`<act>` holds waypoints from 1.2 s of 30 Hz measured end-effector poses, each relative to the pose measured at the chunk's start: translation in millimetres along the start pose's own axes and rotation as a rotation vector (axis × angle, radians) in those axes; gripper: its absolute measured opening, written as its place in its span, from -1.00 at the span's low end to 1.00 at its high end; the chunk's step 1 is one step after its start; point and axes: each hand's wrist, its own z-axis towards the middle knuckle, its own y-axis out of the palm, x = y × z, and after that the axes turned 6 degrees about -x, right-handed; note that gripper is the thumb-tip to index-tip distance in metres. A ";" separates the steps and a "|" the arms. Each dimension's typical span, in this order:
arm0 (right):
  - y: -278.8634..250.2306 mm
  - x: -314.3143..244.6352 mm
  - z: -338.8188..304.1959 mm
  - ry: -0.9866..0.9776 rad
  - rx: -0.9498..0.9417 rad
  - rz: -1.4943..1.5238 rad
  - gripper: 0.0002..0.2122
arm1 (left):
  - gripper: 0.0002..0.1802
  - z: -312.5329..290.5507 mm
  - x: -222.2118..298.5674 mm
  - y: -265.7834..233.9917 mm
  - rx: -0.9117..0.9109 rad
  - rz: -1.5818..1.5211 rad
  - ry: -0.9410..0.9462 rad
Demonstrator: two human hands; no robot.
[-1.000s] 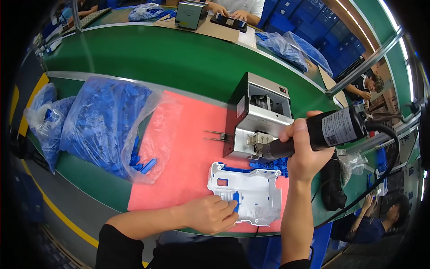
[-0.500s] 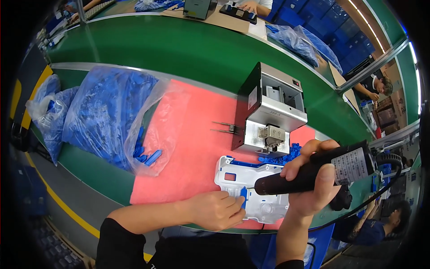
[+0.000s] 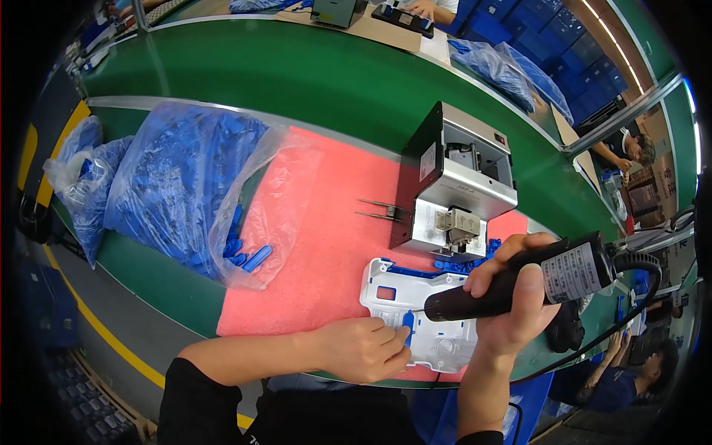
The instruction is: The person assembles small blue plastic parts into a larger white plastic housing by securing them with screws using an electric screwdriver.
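Note:
My right hand (image 3: 512,297) grips a black electric screwdriver (image 3: 519,285), held nearly level, its tip pointing left onto a small blue part (image 3: 408,323). That blue part sits on a white plastic panel (image 3: 434,326) lying on the pink foam mat (image 3: 326,259). My left hand (image 3: 363,348) rests on the panel's near left edge, fingers pinching the blue part. Just behind the panel stands a grey and black screw feeder box (image 3: 456,189).
A clear bag full of blue plastic parts (image 3: 178,185) lies on the left of the green bench (image 3: 297,81), with a smaller bag (image 3: 81,178) beyond it. Loose blue parts (image 3: 460,263) lie by the feeder. Other people work at the far right (image 3: 630,148) and top.
My right hand has come down from the feeder and swung the screwdriver level, bringing its tip to the blue part. The left hand stayed on the panel.

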 end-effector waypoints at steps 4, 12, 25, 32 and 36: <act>-0.7 7.9 -1.9 -0.027 -0.011 -0.075 -0.66 | -0.72 -0.7 1.3 -0.7 -0.015 -0.004 -0.006; 6.2 6.1 -10.7 0.017 -0.091 -0.153 -0.78 | -0.72 -1.4 1.1 2.0 -0.011 0.002 0.011; -11.7 -3.4 32.3 -0.088 -0.026 -0.239 -0.83 | -0.76 1.5 -2.0 -0.8 0.032 0.017 0.023; -1.7 -3.6 72.7 -0.314 0.142 -0.150 -0.76 | -0.79 2.4 2.9 -2.2 -0.003 0.000 0.042; -1.5 2.7 64.3 -0.284 0.097 -0.179 -0.79 | -0.78 2.7 3.5 -0.1 0.018 -0.053 0.019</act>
